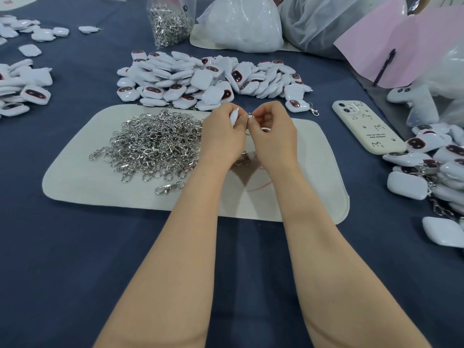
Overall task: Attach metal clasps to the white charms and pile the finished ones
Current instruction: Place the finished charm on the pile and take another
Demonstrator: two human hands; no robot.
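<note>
Fingers [227,113] of left hand [221,136] curled round a white charm [234,118], those of right hand [272,134] pinching a metal clasp [248,129] against it, above the far middle of the mat [100,189]. Blue desk [75,247] with open room along the near edge; mat open on its right half. Loose charm pile [200,79] crowding the mat's far edge, clasp heap [155,144] just left of the hands, finished pile [431,169] and phone [366,126] to the right. Held charm edge-on, long axis upright; clasp hanging below the fingertips

Head camera looks forward and down, close.
</note>
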